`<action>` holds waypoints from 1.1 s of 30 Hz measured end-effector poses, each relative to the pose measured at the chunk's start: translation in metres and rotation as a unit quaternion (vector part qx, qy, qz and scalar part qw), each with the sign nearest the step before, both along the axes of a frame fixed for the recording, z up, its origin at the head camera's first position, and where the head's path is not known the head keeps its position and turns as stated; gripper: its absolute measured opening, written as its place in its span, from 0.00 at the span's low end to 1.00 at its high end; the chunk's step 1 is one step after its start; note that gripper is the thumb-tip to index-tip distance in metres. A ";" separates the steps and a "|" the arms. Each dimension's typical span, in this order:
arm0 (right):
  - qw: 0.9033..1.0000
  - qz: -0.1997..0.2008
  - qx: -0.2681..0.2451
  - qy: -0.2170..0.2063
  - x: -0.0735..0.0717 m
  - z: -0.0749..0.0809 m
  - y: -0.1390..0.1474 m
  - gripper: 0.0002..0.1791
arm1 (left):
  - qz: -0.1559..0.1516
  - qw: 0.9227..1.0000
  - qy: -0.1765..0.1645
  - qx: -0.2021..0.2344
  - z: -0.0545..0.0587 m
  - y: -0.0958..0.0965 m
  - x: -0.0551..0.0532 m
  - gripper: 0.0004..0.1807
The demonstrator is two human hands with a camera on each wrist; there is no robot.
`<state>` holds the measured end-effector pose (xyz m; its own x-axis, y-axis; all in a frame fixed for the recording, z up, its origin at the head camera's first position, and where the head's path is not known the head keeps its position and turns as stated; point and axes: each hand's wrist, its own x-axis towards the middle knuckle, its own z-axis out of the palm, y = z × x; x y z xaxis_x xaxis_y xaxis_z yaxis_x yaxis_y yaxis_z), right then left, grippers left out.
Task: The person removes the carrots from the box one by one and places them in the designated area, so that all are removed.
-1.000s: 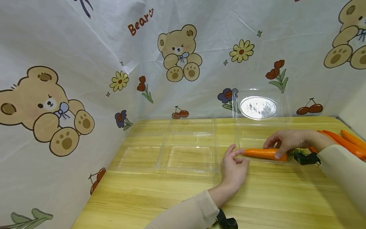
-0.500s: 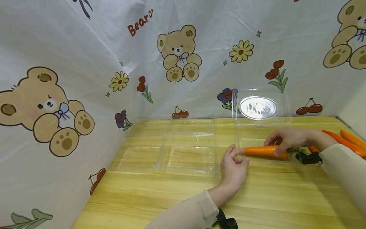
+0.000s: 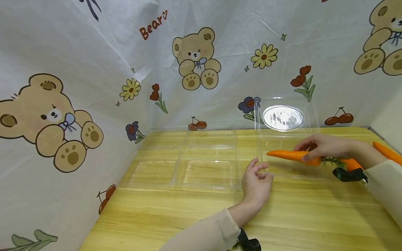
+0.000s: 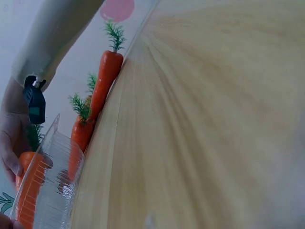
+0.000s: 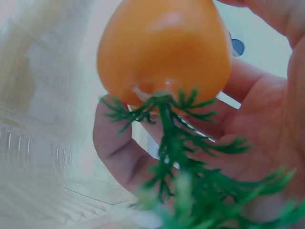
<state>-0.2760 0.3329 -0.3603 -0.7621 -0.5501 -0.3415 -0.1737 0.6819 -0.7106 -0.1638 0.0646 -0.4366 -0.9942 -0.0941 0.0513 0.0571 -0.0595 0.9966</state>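
Note:
My right hand (image 3: 328, 145) grips an orange carrot (image 3: 284, 155) near its thick end, the pointed tip aimed left. In the right wrist view, fingers and thumb curl round the carrot, with its green leafy top (image 5: 176, 138) hanging below. Beneath it lies a clear plastic box (image 3: 292, 173), whose raised lid (image 3: 309, 122) leans at the back wall. The left hand (image 3: 257, 184) pinches the box's front left corner with thumb and bent fingers; in the left wrist view a fingertip (image 4: 16, 225) meets the clear edge.
Two more clear boxes (image 3: 207, 174) lie with lids folded back at the left. Several loose carrots (image 4: 106, 78) rest at the right, partly hidden behind the right arm in the head view. A bear-printed sheet (image 3: 232, 42) walls off the table's back and left.
The right hand has raised the carrot from the box's front edge and shifted it backward and slightly right, off the left fingertips. The left hand stays in place.

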 end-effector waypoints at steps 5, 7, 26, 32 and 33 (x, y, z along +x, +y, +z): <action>1.000 -0.011 -0.004 0.026 0.011 0.005 0.000 0.26 | -0.003 1.000 0.003 0.005 0.000 -0.002 0.000 0.12; 0.999 -0.016 -0.003 0.033 0.014 0.007 -0.001 0.26 | -0.002 1.000 0.007 0.002 0.000 -0.002 0.000 0.13; 0.982 -0.131 0.063 0.124 0.054 0.013 0.015 0.30 | 0.001 1.000 -0.009 -0.009 0.001 -0.002 0.001 0.12; 0.974 -0.155 0.082 0.142 0.064 0.008 0.028 0.33 | 0.002 1.000 -0.012 -0.013 0.001 -0.004 0.001 0.12; 0.972 -0.162 0.089 0.143 0.066 0.008 0.030 0.34 | 0.003 1.000 -0.012 -0.013 0.001 -0.004 0.001 0.12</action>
<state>-0.2099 0.3625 -0.3528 -0.9632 -0.2172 -0.1582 -0.1025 0.8412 -0.5309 -0.1627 0.0608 -0.4357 -0.9947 -0.0988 0.0300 0.0333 -0.0324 0.9989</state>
